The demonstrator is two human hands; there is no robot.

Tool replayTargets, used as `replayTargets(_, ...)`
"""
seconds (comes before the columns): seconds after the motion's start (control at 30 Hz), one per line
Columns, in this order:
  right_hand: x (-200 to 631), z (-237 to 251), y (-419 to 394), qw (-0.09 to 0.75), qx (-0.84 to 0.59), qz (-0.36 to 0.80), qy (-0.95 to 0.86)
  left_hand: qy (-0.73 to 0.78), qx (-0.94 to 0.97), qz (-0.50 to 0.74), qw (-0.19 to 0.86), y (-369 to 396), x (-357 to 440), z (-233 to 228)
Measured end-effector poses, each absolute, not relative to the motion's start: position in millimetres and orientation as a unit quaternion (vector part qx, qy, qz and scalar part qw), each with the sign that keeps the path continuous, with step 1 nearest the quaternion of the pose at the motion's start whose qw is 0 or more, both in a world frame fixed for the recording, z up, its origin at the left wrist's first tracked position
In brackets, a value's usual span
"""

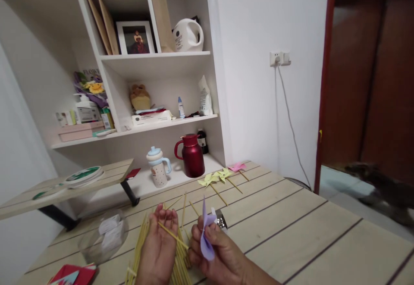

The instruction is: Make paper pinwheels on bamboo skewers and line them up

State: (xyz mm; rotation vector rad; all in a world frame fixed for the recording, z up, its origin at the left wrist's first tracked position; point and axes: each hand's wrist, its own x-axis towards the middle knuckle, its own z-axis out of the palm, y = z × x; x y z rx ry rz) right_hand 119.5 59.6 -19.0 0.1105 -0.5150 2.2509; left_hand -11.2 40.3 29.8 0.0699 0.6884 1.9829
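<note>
My left hand [161,245] lies palm up over a heap of thin wooden sticks [142,250] on the table, and one wooden stick [173,235] rests across its fingers toward the right hand. My right hand [217,250] pinches a folded purple paper pinwheel [206,233], held upright just right of the stick's end. A small metal stapler [221,221] lies on the table right behind the right hand.
Two yellow pinwheels [215,177] and a pink one [237,167] on sticks lie at the table's far edge. A clear plastic bowl [104,236] sits at left, red paper [69,274] at the near left corner. Behind stand a red jug [192,155], a cup [158,166] and white shelves [155,58].
</note>
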Motion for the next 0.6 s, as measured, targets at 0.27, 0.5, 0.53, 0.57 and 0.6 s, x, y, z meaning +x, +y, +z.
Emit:
replayTargets(0.27, 122.7, -7.2, 63.7, 0.458, 0.013, 0.873, -0.168, 0.302, 0.07, 0.784, 0.538, 51.1, 13.5, -3.7)
replayTargets(0.5, 128.2, -7.7, 64.7, 0.461, -0.015, 0.844, -0.275, 0.343, 0.183, 0.739, 0.549, 36.7, 4.0, 2.1)
replayTargets(0.53, 129.8, -5.6, 64.4, 0.466, -0.022, 0.836, -0.288, 0.371, 0.216, 0.722, 0.543, 33.9, 3.4, 2.0)
replayTargets(0.57, 131.7, -3.4, 64.2, 0.469, -0.025, 0.829, -0.303, 0.406, 0.254, 0.705, 0.523, 31.3, 3.7, 0.7)
replayTargets(0.6, 133.9, -1.5, 64.1, 0.473, -0.026, 0.82, -0.321, 0.438, 0.291, 0.694, 0.492, 29.2, 5.0, -1.6)
